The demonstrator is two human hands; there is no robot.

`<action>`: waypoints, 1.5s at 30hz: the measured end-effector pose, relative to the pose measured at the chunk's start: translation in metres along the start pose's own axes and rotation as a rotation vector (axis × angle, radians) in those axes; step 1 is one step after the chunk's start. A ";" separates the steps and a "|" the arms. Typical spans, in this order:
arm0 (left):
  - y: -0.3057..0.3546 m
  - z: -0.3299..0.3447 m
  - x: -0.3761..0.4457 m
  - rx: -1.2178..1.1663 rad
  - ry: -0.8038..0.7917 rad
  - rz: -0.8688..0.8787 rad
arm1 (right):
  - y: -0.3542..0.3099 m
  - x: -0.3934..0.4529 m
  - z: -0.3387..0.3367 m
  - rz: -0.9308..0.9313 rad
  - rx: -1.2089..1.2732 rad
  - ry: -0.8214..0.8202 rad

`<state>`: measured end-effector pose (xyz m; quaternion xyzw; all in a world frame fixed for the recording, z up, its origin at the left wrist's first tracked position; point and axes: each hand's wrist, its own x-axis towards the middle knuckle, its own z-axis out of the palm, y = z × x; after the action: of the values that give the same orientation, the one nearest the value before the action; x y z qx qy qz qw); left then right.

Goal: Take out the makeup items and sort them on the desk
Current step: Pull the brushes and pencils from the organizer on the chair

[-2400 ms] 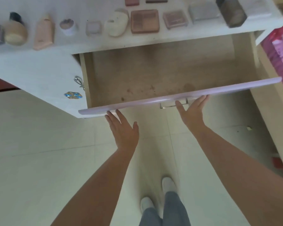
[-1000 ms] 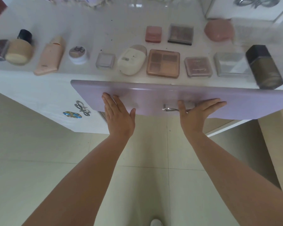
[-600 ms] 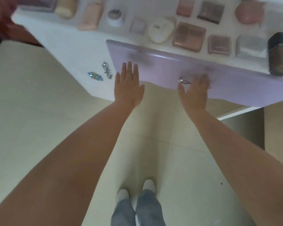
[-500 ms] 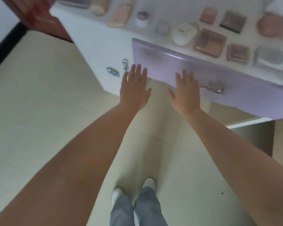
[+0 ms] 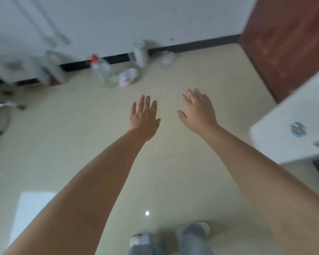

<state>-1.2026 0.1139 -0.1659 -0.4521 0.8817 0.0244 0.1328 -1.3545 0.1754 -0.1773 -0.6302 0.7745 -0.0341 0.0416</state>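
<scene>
while both arms reach out over the pale floor [image 5: 66,137], the left hand [image 5: 144,115] and the right hand [image 5: 197,109] hang side by side, fingers spread wide and straight, holding nothing and touching nothing. the makeup items are not in view here; only a white corner of the surface [image 5: 284,129] shows at the right edge, with a small blue ornament [image 5: 298,129] on its side. against the far wall stand a clear plastic bottle [image 5: 103,72] with a red cap and a white cylinder [image 5: 141,54], well apart from the hands. judging by this, the sorting step calls for turning the head back to the right, toward the surface, before anything else. keep the hands loose and low so they do not knock the corner on the way round.
</scene>
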 end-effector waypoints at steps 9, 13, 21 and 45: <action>-0.334 0.027 -0.206 -0.164 0.015 -0.592 | -0.397 0.043 -0.012 -0.527 0.140 -0.032; -0.436 0.039 -0.294 -0.225 0.063 -0.844 | -0.546 0.038 -0.016 -0.770 0.118 -0.032; -0.602 0.074 -0.403 -0.246 0.152 -1.258 | -0.788 0.047 0.003 -1.098 0.199 0.111; -1.154 0.126 -0.459 -0.333 0.047 -1.719 | -1.374 0.257 0.026 -1.484 0.233 0.129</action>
<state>0.0068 -0.1835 -0.0804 -0.9740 0.2231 0.0347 0.0192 -0.0660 -0.3551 -0.0640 -0.9749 0.1390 -0.1718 0.0288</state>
